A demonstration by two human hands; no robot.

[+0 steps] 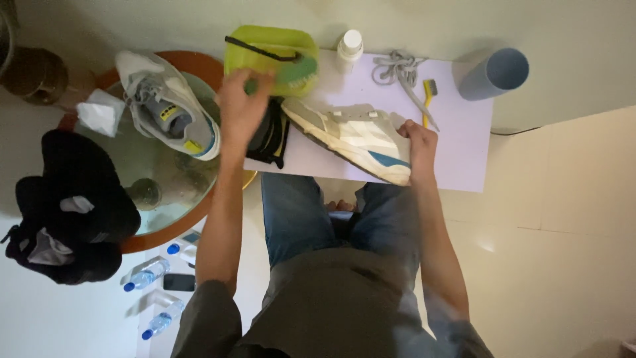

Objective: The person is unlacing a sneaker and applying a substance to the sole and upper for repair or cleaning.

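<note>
- Two hands work at a pale surface (464, 152) set across the person's knees; the right hand (419, 142) is closed over the heel end of a cream sneaker (354, 136), while the left hand (242, 106) is curled around a green scrubbing pad (295, 71) at the rim of a lime-green tub (265, 41).
- Seen from above, the sneaker lies on its side with its long axis slanting from upper left, toe near the left hand, down to lower right under the right hand; a blue patch shows near the heel.
- Between the left hand and the toe sits a black cloth-like thing (271, 136), just beside both; what it is I cannot tell.
- Behind the sneaker lie grey laces (396, 66) in a loose bundle, a small yellow-handled brush (428, 96), and a white-capped bottle (349, 48) standing upright; its label is too small to make out.
- A blue-grey tube (495, 73) lies at the far right corner, open mouth toward the camera.
- To the left, a second sneaker (165, 103) with yellow tags inside rests on a round glass-topped table (192, 185), next to crumpled white paper (99, 114).
- Three blue-capped water bottles (147, 273) lie on the floor.
</note>
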